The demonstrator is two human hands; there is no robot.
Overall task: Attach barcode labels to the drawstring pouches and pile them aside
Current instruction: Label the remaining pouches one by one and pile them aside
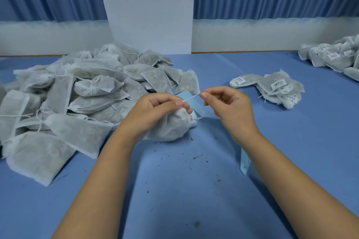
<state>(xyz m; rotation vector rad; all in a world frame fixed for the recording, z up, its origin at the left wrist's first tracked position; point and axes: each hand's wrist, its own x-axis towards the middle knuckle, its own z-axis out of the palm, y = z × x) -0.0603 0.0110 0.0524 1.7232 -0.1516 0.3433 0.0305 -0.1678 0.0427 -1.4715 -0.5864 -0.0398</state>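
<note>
The desk (194, 190) carries the unlabelled heap (77, 93) to the left of your left hand's fingers, close enough that its nearest bags lie just beside your left wrist. If you tug hard, your elbow could drag some of them into your working spot and mix them with finished ones.

Two labelled piles lie beyond your right fingers: a small pile (277, 87) near and a far pile (334, 58) well apart. A careless toss could land short and scatter the near one.

The pouch (169, 128) sits on the desk under your left hand (155, 108), whose fingers are curled round its gathered neck, thumb and forefinger pinched on the drawstring (192, 96). Your right hand (227, 105) pinches the other end, so the cord runs taut between the two sets of fingertips. Pull too hard and the thin cord could snap, or the soft fabric could tear at the neck and spill the filling.

A blue backing strip (196, 106) lies just behind your left fingertips, and another strip (244, 163) lies beneath your right forearm; either could get swept away.

The barcode label (192, 118) curves over the pouch just below your left fingertips. I cannot tell whether it is pressed flat; cinching could wrinkle or lift it.

Loose crumbs (198, 156) lie on the desk nearer you than your fingers and could stick to adhesive.
</note>
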